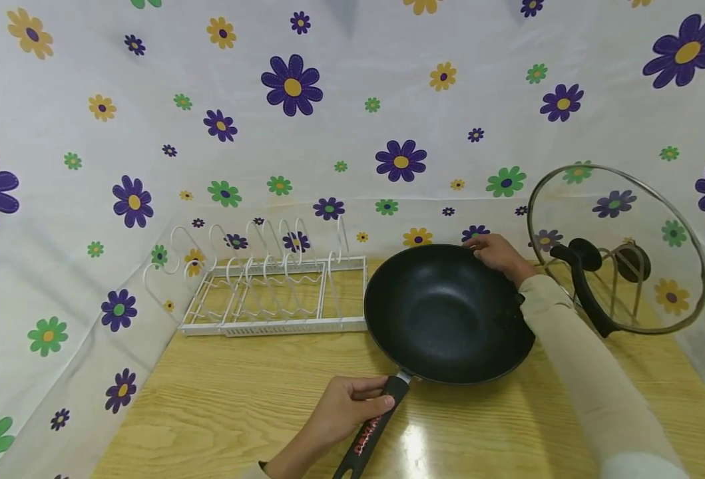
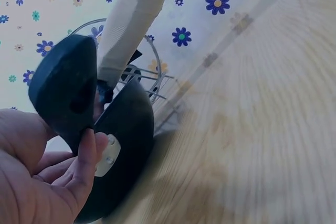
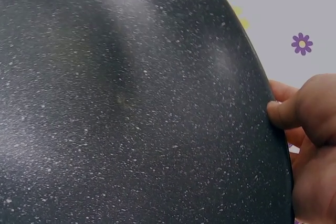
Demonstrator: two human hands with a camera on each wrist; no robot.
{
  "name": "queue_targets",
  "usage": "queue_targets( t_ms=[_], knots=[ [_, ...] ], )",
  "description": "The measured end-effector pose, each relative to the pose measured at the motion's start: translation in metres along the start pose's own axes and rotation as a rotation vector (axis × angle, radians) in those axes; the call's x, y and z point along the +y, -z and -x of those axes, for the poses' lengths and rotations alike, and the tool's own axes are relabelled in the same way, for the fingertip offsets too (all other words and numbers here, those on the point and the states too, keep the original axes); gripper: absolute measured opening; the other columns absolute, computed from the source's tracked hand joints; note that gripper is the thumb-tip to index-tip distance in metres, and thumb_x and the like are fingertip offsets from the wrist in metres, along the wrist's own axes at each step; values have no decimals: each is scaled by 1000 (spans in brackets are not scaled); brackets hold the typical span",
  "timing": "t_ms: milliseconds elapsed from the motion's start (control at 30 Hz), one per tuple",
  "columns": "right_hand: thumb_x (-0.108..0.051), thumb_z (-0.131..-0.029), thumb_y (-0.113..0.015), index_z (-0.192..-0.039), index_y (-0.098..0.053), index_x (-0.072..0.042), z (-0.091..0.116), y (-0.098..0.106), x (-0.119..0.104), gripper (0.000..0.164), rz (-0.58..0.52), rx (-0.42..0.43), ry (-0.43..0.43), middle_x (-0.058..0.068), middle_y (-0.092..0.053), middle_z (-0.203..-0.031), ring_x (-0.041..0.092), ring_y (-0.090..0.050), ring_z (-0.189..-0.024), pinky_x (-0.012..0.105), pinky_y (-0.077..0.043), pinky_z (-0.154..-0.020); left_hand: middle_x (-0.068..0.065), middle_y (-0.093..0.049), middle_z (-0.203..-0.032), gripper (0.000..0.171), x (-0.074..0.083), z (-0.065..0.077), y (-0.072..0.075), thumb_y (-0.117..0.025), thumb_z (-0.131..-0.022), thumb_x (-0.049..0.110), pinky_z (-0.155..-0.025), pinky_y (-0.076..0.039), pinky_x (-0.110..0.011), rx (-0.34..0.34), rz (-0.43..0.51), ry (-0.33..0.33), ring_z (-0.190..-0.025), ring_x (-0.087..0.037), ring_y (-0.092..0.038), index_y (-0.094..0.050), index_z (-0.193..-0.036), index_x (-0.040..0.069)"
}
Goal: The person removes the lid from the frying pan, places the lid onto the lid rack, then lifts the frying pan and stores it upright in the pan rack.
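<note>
A black wok (image 1: 442,313) with a long handle is held by both hands above the wooden table. My left hand (image 1: 343,412) grips the handle near the metal joint, thumb on top; the left wrist view shows those fingers pinching the handle (image 2: 68,87) close to a riveted bracket (image 2: 108,156). At the far right side of the wok, my right hand (image 1: 498,258) pinches the rim. In the right wrist view its thumb (image 3: 283,113) lies on the speckled inner edge, with other fingers behind the rim.
A white wire rack (image 1: 277,326) stands at the back left, beside the wok. To the right, a glass lid (image 1: 676,233) with a metal rim and black handle stands upright in a wire holder (image 1: 612,286). Flower-patterned cloth (image 1: 340,120) surrounds the wooden table (image 1: 226,392).
</note>
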State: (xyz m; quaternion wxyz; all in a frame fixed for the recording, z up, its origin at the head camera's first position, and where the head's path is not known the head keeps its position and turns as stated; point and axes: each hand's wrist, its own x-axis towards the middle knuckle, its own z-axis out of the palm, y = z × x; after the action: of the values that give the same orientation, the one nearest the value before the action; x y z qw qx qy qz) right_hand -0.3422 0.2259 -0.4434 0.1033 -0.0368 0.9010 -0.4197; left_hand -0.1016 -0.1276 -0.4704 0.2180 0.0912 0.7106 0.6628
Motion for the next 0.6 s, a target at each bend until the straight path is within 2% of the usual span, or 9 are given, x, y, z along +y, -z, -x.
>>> queue_targets(
  t_ms=[133,300,467,600],
  knots=[
    [3,-103,-39,-141,-53,7,-9,2,2,41,-5,-26,15,32,-49,-143,46,-50,-126,57,-44,-108,-22,-72,-119,44,-2,1,-7,-77,-93,16,-78,-61,-30,28,11,2,-100,-27,-74,-66,-128,-8],
    [2,-103,-39,-141,-52,8,-16,4,4,40,-21,-60,31,30,-50,-138,42,-51,-119,55,-46,-105,-25,-70,-119,46,-2,2,-15,-77,-92,13,-76,-61,-29,47,44,-14,-100,-27,-74,-64,-129,-10],
    [2,-103,-40,-140,-53,8,-22,5,-1,40,-8,-65,45,30,-53,-137,41,-51,-120,54,-45,-105,-28,-69,-119,48,-3,1,-25,-77,-92,9,-77,-61,-30,40,78,-35,-103,-32,-73,-61,-131,-13],
    [1,-103,-44,-139,-53,9,-27,3,-4,39,-10,-59,54,31,-54,-139,42,-52,-124,54,-43,-107,-27,-68,-122,50,-4,0,-34,-77,-91,8,-78,-61,-30,26,104,-24,-104,-32,-73,-59,-132,-14]
  ],
)
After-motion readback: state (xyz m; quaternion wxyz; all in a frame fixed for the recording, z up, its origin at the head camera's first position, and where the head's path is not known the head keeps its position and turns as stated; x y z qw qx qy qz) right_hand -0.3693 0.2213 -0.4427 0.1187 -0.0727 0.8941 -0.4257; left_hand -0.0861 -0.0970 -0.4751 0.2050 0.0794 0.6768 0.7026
